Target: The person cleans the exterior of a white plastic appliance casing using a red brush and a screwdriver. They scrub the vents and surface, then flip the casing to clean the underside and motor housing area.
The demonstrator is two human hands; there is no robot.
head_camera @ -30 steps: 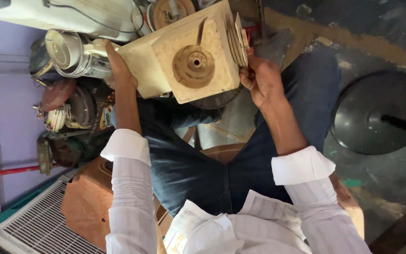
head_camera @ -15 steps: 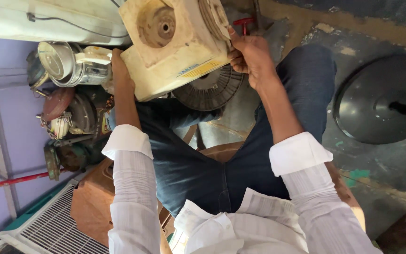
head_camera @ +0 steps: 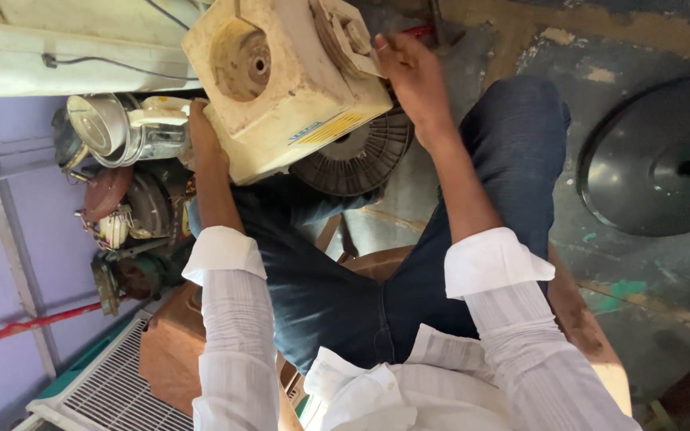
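Your left hand [head_camera: 201, 132] grips the near edge of the cream plastic housing [head_camera: 281, 80] above your knees, fingers hidden beneath it. Its round recess faces you, long side tilted. Your right hand [head_camera: 413, 76] pinches its far corner.

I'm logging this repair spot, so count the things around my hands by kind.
Cream box-shaped housing: 1
Grey ribbed round grille: 1
Shiny metal pot: 1
Dark round disc: 1
White slatted grille: 1
Total: 5
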